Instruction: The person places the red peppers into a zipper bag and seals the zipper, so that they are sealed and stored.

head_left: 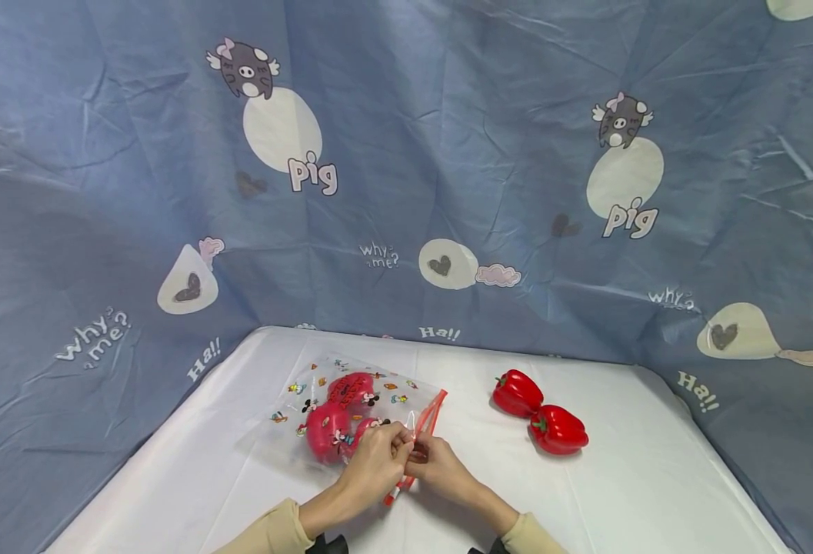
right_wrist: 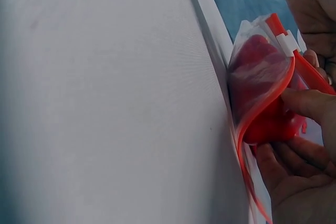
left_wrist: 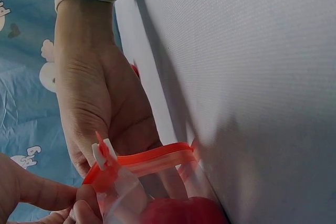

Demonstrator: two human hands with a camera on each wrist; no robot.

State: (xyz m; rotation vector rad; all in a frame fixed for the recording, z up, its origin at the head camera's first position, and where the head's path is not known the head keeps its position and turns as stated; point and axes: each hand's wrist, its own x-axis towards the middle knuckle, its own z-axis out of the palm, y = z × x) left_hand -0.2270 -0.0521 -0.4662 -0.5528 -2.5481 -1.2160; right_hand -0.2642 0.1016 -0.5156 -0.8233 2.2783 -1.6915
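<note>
A clear slider zip bag [head_left: 288,442] with cartoon prints and an orange-red zip lies on the table, several red bell peppers [head_left: 328,432] inside. My left hand [head_left: 376,455] pinches the bag's mouth near the white slider [right_wrist: 287,43]. My right hand [head_left: 442,467] is at the parted mouth. In the right wrist view its thumb [right_wrist: 310,103] and fingers [right_wrist: 294,163] extend between the two zip edges, spread, with red showing in the bag beyond them. Through the clear plastic in the left wrist view, part of the right hand [left_wrist: 107,98] shows behind the zip.
Two red bell peppers [head_left: 517,393] lie side by side on the white tablecloth [head_left: 628,469], right of the bag. A blue curtain [head_left: 392,192] with pig prints hangs behind the table and along its sides.
</note>
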